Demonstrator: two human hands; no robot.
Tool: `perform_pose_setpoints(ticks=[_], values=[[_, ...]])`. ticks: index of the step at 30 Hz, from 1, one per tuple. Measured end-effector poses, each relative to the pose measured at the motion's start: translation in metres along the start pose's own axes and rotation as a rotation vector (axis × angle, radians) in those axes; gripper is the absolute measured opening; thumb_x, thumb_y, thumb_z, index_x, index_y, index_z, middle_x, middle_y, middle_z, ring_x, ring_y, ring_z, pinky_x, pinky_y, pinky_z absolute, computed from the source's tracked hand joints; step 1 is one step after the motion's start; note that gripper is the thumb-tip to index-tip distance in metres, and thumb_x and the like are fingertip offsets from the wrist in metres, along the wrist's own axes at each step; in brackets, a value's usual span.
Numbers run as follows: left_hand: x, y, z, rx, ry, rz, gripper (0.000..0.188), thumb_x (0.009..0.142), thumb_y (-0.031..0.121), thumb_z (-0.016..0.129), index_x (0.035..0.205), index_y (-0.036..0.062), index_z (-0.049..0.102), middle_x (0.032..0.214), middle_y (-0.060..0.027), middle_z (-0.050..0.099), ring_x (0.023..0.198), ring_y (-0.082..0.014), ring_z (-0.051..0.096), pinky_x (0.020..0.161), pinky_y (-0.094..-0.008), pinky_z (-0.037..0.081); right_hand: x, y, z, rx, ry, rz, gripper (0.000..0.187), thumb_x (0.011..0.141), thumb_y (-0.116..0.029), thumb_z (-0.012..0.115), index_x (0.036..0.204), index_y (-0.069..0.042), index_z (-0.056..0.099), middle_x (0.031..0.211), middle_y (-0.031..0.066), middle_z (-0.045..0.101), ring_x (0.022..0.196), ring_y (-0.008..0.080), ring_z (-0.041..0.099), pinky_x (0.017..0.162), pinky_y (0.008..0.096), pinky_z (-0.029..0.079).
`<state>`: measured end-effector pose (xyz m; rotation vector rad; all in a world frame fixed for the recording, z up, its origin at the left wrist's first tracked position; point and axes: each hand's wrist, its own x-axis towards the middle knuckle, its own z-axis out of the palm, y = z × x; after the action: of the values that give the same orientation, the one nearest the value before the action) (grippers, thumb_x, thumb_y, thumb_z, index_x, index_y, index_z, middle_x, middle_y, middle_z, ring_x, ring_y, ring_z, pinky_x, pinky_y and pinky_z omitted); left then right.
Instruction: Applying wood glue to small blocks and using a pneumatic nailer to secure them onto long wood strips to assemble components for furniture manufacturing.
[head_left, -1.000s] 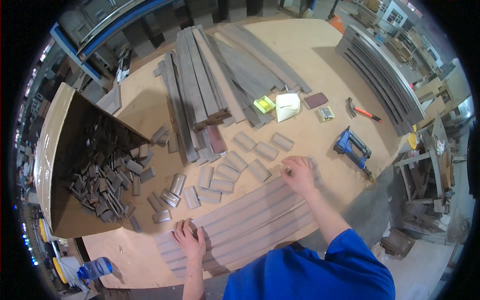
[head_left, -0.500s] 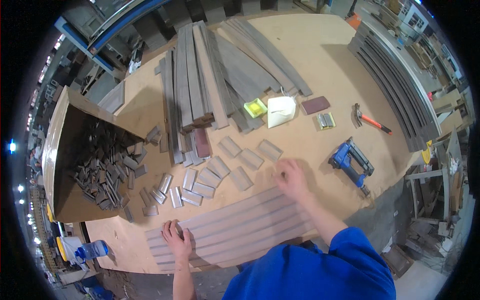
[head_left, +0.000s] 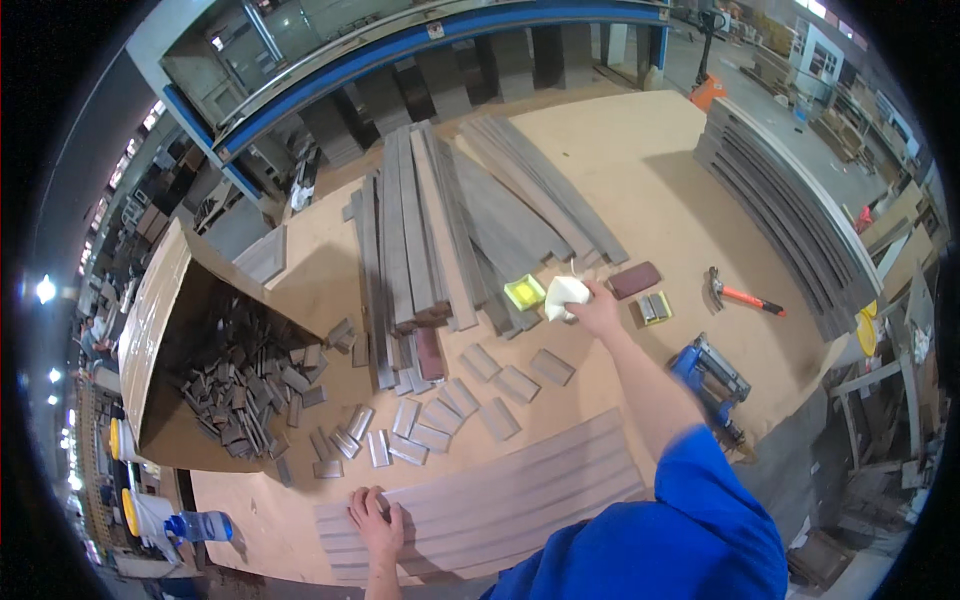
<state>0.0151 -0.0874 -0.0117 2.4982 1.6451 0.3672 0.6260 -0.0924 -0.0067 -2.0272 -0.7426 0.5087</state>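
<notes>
Right hand on white container, left hand on slatted panel

White container [head_left: 565,298] is at mid-table, right of centre. Right hand [head_left: 599,310] has fingers clamped on its near right side; contents hidden, can't tell if it's lifted. Left hand [head_left: 378,522] lies on the near left end of the slatted panel [head_left: 500,490], fingers slightly apart, gripping nothing.

Just left of the white container: small light-green tray [head_left: 510,297] with a yellow block [head_left: 526,291] in it. To its right, dark red pad [head_left: 635,280] and a small yellow-edged box [head_left: 655,321] holding grey strips [head_left: 655,305]. Large cardboard box [head_left: 150,350] on the left, lying with its mouth toward the table, is heaped with small brown-grey pieces [head_left: 245,385], some spilling out. Clear blue-capped bottle [head_left: 205,526] lies at the near left edge.

Versus half a second ago: right hand has gone from the panel's far edge out to the white container. Left hand stays on the panel. Loose pieces between box and panel look unmoved. View has shifted, showing more of the far side.

Farther right: hammer [head_left: 745,297], blue nail gun [head_left: 712,375].
</notes>
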Motion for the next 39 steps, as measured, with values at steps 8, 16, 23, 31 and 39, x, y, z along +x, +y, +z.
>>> perform_pose_setpoints(ticks=[8,16,23,31,39], values=[[0.057,0.245,0.0,-1.316,-0.632,-0.173,0.059,0.099,0.009,0.069,0.153,0.0026,0.046,0.149,-0.0147,0.055,0.128,-0.0259,0.061,0.101,-0.0411,0.057,-0.179,-0.026,-0.011,0.501,-0.422,0.029,0.055,0.083,-0.012,0.082,0.135,-0.003,0.065,0.119,0.0085,0.074,0.111,0.0185,0.069,0.099,0.0349,0.055],[0.05,0.284,0.006,-1.678,-0.71,-0.252,0.059,0.092,0.002,0.071,0.149,0.001,0.053,0.139,-0.0114,0.066,0.121,-0.0258,0.067,0.105,-0.0397,0.055,-0.267,-0.028,-0.028,0.907,-0.187,0.246,0.055,0.105,-0.025,0.064,0.156,-0.009,0.048,0.153,0.0093,0.054,0.138,0.0202,0.052,0.114,0.0407,0.045],[0.033,0.325,-0.062,-0.62,-0.406,0.383,0.06,0.092,0.015,0.076,0.146,-0.0001,0.054,0.141,-0.0218,0.062,0.133,-0.0373,0.057,0.115,-0.0479,0.044,-0.284,-0.047,-0.02,1.565,-0.277,0.52,0.058,0.107,-0.041,0.057,0.154,-0.01,0.044,0.147,0.0133,0.059,0.129,0.0293,0.064,0.105,0.049,0.056],[0.052,0.3,-0.1,-0.838,-0.201,0.426,0.038,0.085,0.009,0.082,0.121,0.0048,0.071,0.124,-0.0146,0.07,0.122,-0.0306,0.064,0.111,-0.042,0.045,-0.274,-0.044,-0.036,1.484,-0.095,0.364,0.056,0.102,-0.053,0.057,0.141,-0.013,0.054,0.112,0.0068,0.072,0.089,0.0248,0.075,0.06,0.0398,0.061],[0.047,0.302,-0.106,-0.776,-0.082,0.562,0.023,0.081,0.009,0.086,0.102,0.0064,0.076,0.105,-0.0088,0.074,0.103,-0.0284,0.067,0.098,-0.0403,0.048,-0.289,-0.045,-0.031,1.477,-0.115,0.339,0.06,0.097,-0.054,0.063,0.141,-0.015,0.055,0.114,0.0055,0.071,0.092,0.0232,0.075,0.063,0.0396,0.061]])
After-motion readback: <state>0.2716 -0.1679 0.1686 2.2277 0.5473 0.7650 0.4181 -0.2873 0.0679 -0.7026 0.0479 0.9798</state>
